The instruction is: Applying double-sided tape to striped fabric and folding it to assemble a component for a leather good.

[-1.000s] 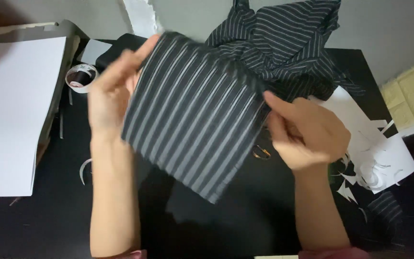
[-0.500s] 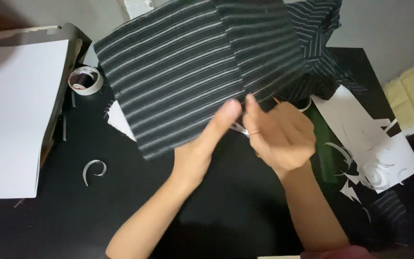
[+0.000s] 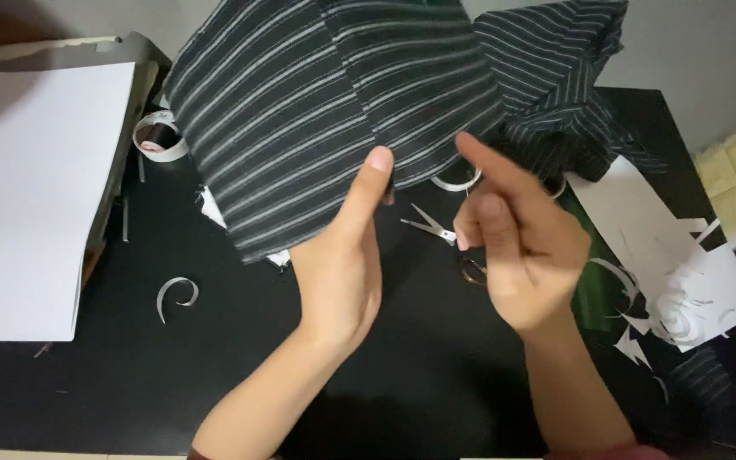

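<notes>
L hand (image 3: pixel 341 266) has fingers pressed together & upright, thumb tip touching the lower edge of the dark striped cloth (image 3: pixel 317 111), which is lifted above the black table (image 3: pixel 172 375). R hand (image 3: pixel 517 247) is loosely curled, index finger up near the cloth's hem; can't tell if it pinches it. Small scissors (image 3: pixel 432 227) lie between the hands. Tape roll (image 3: pixel 159 136) & white paper stack (image 3: pixel 31 187) sit left, cut paper scraps (image 3: pixel 683 290) right.
</notes>
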